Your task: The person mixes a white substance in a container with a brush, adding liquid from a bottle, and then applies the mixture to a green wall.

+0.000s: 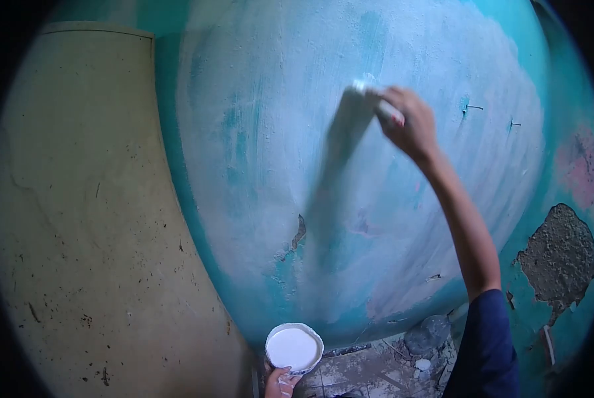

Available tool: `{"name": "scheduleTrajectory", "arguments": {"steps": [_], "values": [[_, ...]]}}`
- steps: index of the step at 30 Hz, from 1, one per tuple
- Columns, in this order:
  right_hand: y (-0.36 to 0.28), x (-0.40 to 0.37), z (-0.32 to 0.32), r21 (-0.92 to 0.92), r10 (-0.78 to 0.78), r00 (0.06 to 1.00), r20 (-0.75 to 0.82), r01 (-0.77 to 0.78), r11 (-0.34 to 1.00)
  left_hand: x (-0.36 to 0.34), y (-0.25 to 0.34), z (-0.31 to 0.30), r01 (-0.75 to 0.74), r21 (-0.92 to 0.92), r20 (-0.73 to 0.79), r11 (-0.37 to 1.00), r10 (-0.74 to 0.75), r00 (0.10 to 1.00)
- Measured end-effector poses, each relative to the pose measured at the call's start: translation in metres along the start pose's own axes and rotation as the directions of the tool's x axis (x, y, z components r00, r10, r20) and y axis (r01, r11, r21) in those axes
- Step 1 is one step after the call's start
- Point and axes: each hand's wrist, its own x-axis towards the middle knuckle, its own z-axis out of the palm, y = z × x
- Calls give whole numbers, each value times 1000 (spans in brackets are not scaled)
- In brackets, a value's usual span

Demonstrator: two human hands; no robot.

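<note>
My right hand (406, 123) is raised to the wall, its fingers closed round the handle of a paintbrush (388, 114). The white-loaded bristles touch the wall (277, 132), which is turquoise under a streaky coat of white paint. Motion blurs the brush a little. Low in the view, my left hand (282, 383) grips the rim and side of a round tub of white paint (293, 348), held upright. White paint smears show on the left thumb and fingers.
A stained beige panel (98, 219) stands at the left. Two nails (473, 108) stick out of the wall. Bare plaster (559, 259) shows at the right. A clear plastic bag (428, 333) and rubble (423, 364) lie on the tiled floor (350, 373).
</note>
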Motion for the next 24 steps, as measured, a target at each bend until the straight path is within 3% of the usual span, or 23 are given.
{"name": "scheduleTrajectory", "arguments": {"steps": [3, 5, 7, 8, 9, 10, 12, 15, 16, 18, 22, 24], "values": [[10, 15, 2, -64, 12, 999, -35, -14, 998, 7, -3, -13, 25, -53, 33, 998, -24, 999], [-8, -19, 4, -139, -122, 993, 10, 122, 983, 4, 0, -14, -4, -22, 97, 1000, 6, 995], [-29, -75, 19, -88, -192, 978, 82, 199, 976, -1, 6, -5, 5, -9, 69, 1000, -4, 998], [-45, -100, 21, 32, -212, 972, 105, 209, 977, -2, 7, -3, 18, 6, 33, 1000, -18, 999], [-58, -122, 21, 77, -240, 958, 154, 231, 970, 1, 2, -16, -121, 71, 211, 990, 104, 972], [-68, -140, 20, 135, -181, 932, 313, 145, 980, 10, -1, -24, -122, 70, 217, 990, 104, 971], [-69, -127, 1, 256, -123, 871, 475, -4, 967, 12, 5, -14, 31, -13, 103, 999, -30, 994], [-20, -78, 8, 210, -90, 861, 500, -20, 978, 8, 9, -1, 26, -30, 99, 999, -23, 995], [3, -54, 9, 298, -68, 919, 389, -56, 953, 7, 9, 2, 19, -32, 107, 999, -15, 994], [34, 10, -12, 325, 38, 926, 377, -170, 930, 9, 7, 6, 2, -53, 106, 999, 3, 994], [83, 108, -27, 83, 47, 995, 91, -55, 995, 17, -4, 14, 5, -111, 80, 994, 3, 997], [86, 110, -24, 78, 18, 1000, 23, -20, 997, 16, -7, 21, -6, -116, 80, 993, 15, 997]]}}
